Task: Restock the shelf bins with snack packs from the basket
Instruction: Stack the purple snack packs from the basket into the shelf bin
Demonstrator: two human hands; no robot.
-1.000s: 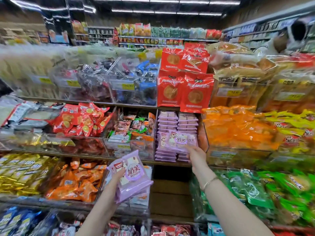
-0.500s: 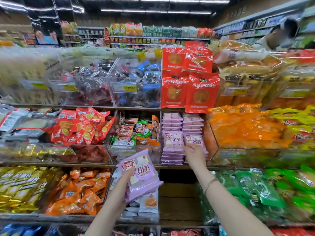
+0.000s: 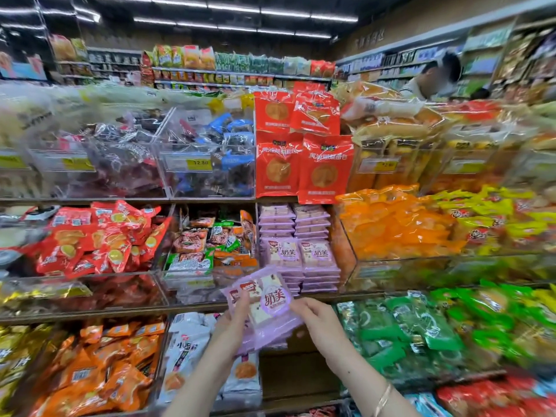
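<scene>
Both hands meet just below the front edge of the middle shelf [image 3: 120,313]. The left hand [image 3: 236,319] grips a small bundle of purple packs [image 3: 267,299], thumb laid across their faces and fingers curled underneath. It works as a carrier, so several packs come up at once. The right hand [image 3: 320,319] pinches the right edge of the top pack between thumb and curled fingers, most likely to peel that one off the bundle. The bundle is tilted, label up, so the print can be matched to the goods on the shelf.

Straight above the hands, in the middle of that shelf, stand the matching purple stacks [image 3: 313,275], two columns laid flat. Two face-out packs [image 3: 284,251] are propped against their front so shoppers can read the label. Flat stacking keeps the soft bags from sliding. Orange packs [image 3: 391,227] fill the compartment to the right, and mixed small packs [image 3: 207,242] fill the one to the left. Red bags [image 3: 301,152] hang down from the shelf above and leave little room over the columns. New packs will probably have to be slid in level.

No basket is in view. The step appears to be passing one pack from the carrying hand to the placing hand.
</scene>
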